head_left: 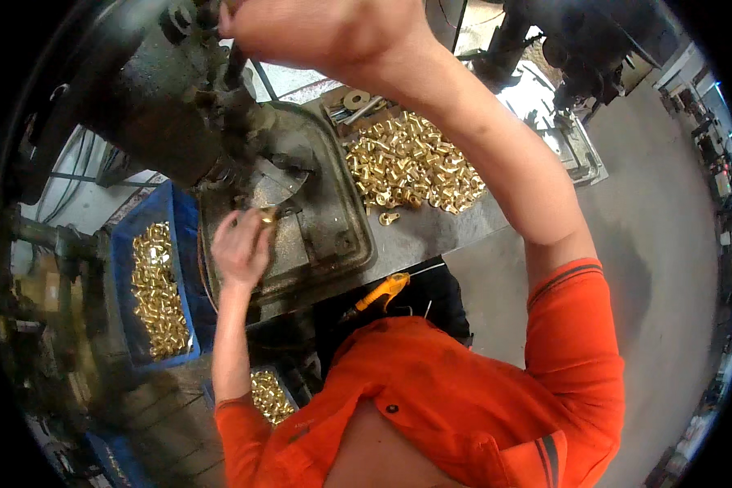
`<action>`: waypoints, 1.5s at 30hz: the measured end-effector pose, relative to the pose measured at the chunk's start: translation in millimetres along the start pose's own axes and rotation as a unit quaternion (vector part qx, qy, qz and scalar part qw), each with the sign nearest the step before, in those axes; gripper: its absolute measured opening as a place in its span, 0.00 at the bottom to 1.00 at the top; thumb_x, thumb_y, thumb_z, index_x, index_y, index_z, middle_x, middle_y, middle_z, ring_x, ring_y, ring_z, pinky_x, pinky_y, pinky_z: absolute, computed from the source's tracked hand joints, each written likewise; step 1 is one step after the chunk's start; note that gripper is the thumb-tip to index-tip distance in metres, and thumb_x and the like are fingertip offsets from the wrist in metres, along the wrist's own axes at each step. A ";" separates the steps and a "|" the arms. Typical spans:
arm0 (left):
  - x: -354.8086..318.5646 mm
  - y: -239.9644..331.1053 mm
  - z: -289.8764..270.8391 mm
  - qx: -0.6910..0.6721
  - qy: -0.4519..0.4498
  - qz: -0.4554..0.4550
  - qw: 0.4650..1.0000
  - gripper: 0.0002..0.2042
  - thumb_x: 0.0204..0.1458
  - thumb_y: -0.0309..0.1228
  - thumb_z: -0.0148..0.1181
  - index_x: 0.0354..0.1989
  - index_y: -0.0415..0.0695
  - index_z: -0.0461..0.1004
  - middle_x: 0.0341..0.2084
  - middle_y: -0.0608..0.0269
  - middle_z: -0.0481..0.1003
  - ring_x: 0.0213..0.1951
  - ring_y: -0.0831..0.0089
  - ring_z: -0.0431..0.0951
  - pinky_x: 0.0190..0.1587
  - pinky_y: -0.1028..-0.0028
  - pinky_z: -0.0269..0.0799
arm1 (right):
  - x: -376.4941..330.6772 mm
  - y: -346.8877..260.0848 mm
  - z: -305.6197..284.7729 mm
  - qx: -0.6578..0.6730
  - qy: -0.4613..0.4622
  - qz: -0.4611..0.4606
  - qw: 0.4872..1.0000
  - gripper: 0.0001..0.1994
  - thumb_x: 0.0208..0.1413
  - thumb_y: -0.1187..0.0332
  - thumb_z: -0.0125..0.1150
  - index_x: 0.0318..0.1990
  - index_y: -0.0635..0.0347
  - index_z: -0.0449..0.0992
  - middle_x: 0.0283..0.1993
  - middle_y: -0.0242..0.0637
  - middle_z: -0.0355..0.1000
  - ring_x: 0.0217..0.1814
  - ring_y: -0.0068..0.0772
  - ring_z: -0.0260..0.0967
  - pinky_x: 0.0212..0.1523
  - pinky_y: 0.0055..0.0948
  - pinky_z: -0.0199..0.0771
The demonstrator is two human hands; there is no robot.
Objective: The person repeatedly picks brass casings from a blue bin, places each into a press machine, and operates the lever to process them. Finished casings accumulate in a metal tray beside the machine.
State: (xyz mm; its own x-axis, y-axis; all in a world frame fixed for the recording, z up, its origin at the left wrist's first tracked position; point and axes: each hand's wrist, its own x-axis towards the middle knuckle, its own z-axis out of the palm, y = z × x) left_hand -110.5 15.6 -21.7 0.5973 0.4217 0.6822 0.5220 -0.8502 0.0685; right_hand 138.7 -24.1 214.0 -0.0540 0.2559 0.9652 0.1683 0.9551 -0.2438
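My left hand (240, 244) pinches a small brass fitting (267, 216) at the die of a dark metal press (187, 106), on its grey base plate (333, 236). My right hand (317, 28) is raised at the top of the view, its fingers closed around the press's dark lever (234, 65). A heap of loose brass fittings (411, 163) lies on the bench to the right of the press, under my right forearm. One fitting (388, 218) lies apart at the heap's near edge.
A blue crate (183, 220) with several brass fittings stands left of the press; another blue bin (270, 394) of them sits lower down. An orange-handled tool (380, 293) lies at the bench's front edge. Grey floor and other machines (577, 57) lie to the right.
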 end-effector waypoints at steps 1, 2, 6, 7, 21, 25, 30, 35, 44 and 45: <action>8.2 18.7 2.2 -0.034 -0.010 0.019 0.999 0.11 0.38 0.23 0.61 0.34 0.41 0.73 0.34 0.57 0.76 0.36 0.66 0.77 0.46 0.63 0.68 | -0.7 0.4 0.8 -0.003 0.010 -0.012 1.000 0.06 0.30 0.79 0.51 0.18 0.61 0.60 0.18 0.29 0.59 0.23 0.18 0.54 0.23 0.18 0.54; 15.9 35.5 8.4 -0.070 -0.018 0.036 0.997 0.11 0.38 0.24 0.62 0.34 0.41 0.73 0.34 0.58 0.76 0.35 0.66 0.77 0.47 0.63 0.68 | -1.9 1.4 2.4 -0.007 0.019 -0.024 1.000 0.06 0.30 0.78 0.51 0.18 0.61 0.60 0.18 0.30 0.58 0.23 0.19 0.54 0.23 0.19 0.54; 22.5 82.0 81.7 -0.134 -0.092 0.175 0.971 0.09 0.40 0.27 0.60 0.32 0.45 0.74 0.32 0.61 0.75 0.31 0.68 0.75 0.51 0.57 0.64 | -0.6 30.6 5.2 0.073 0.022 -0.084 0.994 0.07 0.29 0.76 0.51 0.19 0.61 0.60 0.19 0.30 0.56 0.23 0.19 0.51 0.22 0.20 0.51; 25.6 94.2 97.5 -0.120 -0.132 0.191 0.965 0.09 0.40 0.27 0.59 0.33 0.44 0.73 0.32 0.62 0.74 0.32 0.69 0.75 0.53 0.57 0.62 | -2.1 31.2 4.3 0.096 0.012 -0.077 0.992 0.07 0.29 0.76 0.52 0.20 0.60 0.60 0.19 0.29 0.56 0.22 0.19 0.51 0.21 0.20 0.51; 32.1 126.8 170.7 0.016 -0.291 0.220 0.931 0.08 0.33 0.28 0.56 0.26 0.45 0.72 0.26 0.61 0.70 0.40 0.65 0.70 0.57 0.38 0.44 | -15.7 10.0 1.2 0.058 -0.020 0.051 0.997 0.13 0.26 0.89 0.39 0.21 0.60 0.54 0.28 0.45 0.67 0.27 0.26 0.62 0.29 0.23 0.62; 27.8 134.2 178.6 -0.007 -0.295 0.220 0.930 0.05 0.32 0.29 0.56 0.19 0.45 0.74 0.20 0.60 0.73 0.37 0.63 0.73 0.58 0.35 0.41 | -16.8 -3.0 2.3 0.005 -0.022 0.081 0.996 0.12 0.30 0.87 0.38 0.24 0.60 0.54 0.25 0.45 0.67 0.28 0.32 0.65 0.37 0.28 0.66; 29.5 132.4 177.9 0.050 -0.230 0.242 0.941 0.06 0.32 0.30 0.58 0.21 0.46 0.77 0.22 0.61 0.74 0.40 0.62 0.73 0.59 0.35 0.38 | -19.3 4.0 2.1 0.088 -0.049 0.033 0.994 0.11 0.28 0.79 0.43 0.25 0.58 0.53 0.23 0.41 0.62 0.27 0.37 0.63 0.44 0.40 0.63; 30.3 130.0 171.5 0.006 -0.306 0.191 0.933 0.07 0.33 0.30 0.57 0.23 0.46 0.77 0.27 0.59 0.74 0.42 0.62 0.73 0.58 0.34 0.39 | -19.5 -0.3 9.7 0.031 -0.028 0.048 0.998 0.10 0.31 0.82 0.39 0.24 0.57 0.54 0.19 0.37 0.57 0.28 0.41 0.64 0.47 0.50 0.62; 13.8 18.8 -41.2 -0.381 -0.311 -0.009 0.871 0.20 0.41 0.38 0.62 0.43 0.43 0.72 0.33 0.53 0.76 0.37 0.58 0.76 0.38 0.64 0.70 | -21.6 6.8 5.2 0.022 -0.040 0.071 0.996 0.17 0.40 0.64 0.60 0.26 0.53 0.54 0.21 0.36 0.59 0.29 0.38 0.60 0.51 0.54 0.57; 12.2 -0.8 -81.7 -0.373 -0.278 -0.077 0.882 0.19 0.44 0.38 0.61 0.43 0.41 0.72 0.33 0.53 0.76 0.36 0.64 0.77 0.39 0.68 0.70 | -21.4 3.2 -0.4 -0.008 -0.038 0.076 0.996 0.18 0.41 0.62 0.62 0.26 0.53 0.55 0.22 0.35 0.59 0.29 0.37 0.59 0.51 0.53 0.57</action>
State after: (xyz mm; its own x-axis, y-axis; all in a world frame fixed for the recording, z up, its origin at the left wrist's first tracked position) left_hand -153.4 -4.4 46.0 0.8681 0.4644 0.1751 0.2017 -0.6525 0.7305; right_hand 140.8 -26.6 192.6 -0.1018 0.4090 0.9068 0.1951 0.9021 -0.3850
